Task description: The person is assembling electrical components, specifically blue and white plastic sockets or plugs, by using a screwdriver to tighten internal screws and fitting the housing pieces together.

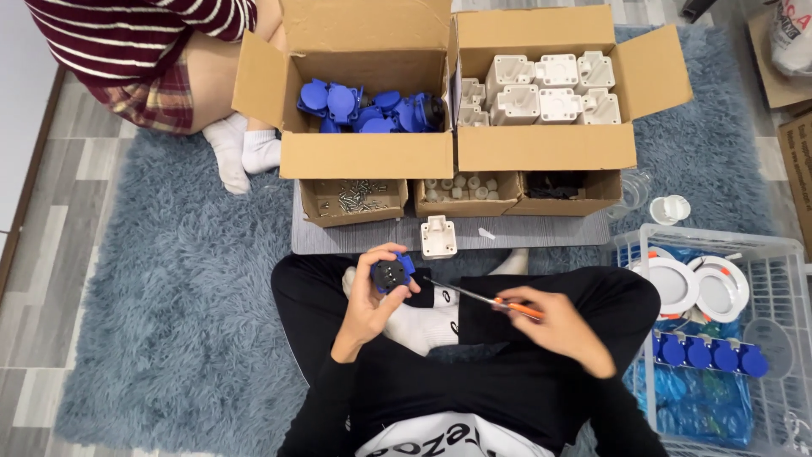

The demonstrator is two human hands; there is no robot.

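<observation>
A small blue-and-black plastic socket part (391, 273) is sitting in the person's left hand (372, 298), whose fingers are curling tightly around it above the crossed legs in black trousers. The right hand (554, 322) is clasping an orange-handled screwdriver (484, 298), its thin metal shaft pointing toward the socket part, the tip just beside it. A grey flat board (541, 230) is lying on the shaggy blue rug (161, 296) in front of the knees, and a white square plastic housing (438, 236) is resting on it. Along the board's far edge three low open cardboard trays are standing: one with metal screws (353, 198), one with small white pieces (463, 189), one with dark parts (554, 184). Behind them, a brown open cardboard box (365, 156) is holding blue socket covers, and its neighbour (545, 148) is holding white housings. A white wire basket (791, 279) at the right is holding round white lamps and a row of blue caps. Another person in a striped top (135, 38) is sitting at the upper left.
</observation>
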